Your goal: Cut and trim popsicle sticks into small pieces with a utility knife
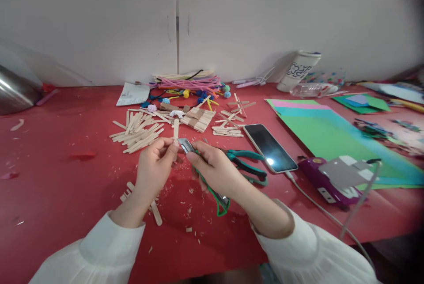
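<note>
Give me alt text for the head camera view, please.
A person's left hand holds a wooden craft stick; the right hand grips a utility knife close beside it. Loose sticks, pliers and a phone lie on the red table.

A red counter (76,187), scattered with pale wood shavings (188,229) around six o'clock, carries loosely piled craft sticks (144,136) at nine, bundled pink pipe cleaners (188,82) at eleven, a patterned white cup (296,72) at two, coloured paper sheets (331,134) at three, and a phone (270,145) and teal-handled pliers (247,154) near four.
</note>
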Tool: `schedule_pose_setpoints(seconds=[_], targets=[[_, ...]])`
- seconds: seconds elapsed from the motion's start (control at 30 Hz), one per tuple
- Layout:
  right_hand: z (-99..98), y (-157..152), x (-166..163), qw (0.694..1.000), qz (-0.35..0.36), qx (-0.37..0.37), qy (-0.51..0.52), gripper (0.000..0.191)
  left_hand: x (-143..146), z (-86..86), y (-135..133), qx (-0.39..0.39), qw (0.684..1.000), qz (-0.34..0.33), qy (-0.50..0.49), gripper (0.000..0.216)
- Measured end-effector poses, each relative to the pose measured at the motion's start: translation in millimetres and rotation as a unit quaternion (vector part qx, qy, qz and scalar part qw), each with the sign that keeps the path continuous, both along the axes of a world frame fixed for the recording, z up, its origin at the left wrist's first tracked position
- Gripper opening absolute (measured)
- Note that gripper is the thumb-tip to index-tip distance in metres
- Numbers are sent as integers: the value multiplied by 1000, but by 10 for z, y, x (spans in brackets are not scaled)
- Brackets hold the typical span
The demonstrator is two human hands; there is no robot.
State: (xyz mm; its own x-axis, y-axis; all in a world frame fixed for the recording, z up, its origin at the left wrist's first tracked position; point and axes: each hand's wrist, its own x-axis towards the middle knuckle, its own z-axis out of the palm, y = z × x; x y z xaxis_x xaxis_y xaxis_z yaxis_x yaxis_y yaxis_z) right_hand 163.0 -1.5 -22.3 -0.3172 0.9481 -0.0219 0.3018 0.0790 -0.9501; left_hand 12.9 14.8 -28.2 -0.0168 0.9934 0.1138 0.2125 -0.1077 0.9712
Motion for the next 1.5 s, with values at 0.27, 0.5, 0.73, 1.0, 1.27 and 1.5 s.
schedule_pose_setpoints(seconds=[0.27,0.5,0.73,1.0,1.27,1.5], targets=[[14,-10,3,997,-10,49,-58,10,-17,-24,-9,24,999,2,35,21],[15,-9,4,994,-16,59,-87,11,-13,-18,-14,44,998,4,55,17],[29,-20,-7,993,-19,65,-97,10,-11,-33,-9,44,997,2,57,17],[41,-19,0,992,-22,66,-110,10,-5,-39,-9,43,998,1,54,16],[28,-42,-27,983,-34,83,-162,8,-6,-42,-30,68,990,8,125,17],[86,-83,-50,978,-54,62,-193,8,14,-36,-82,151,943,53,290,19]])
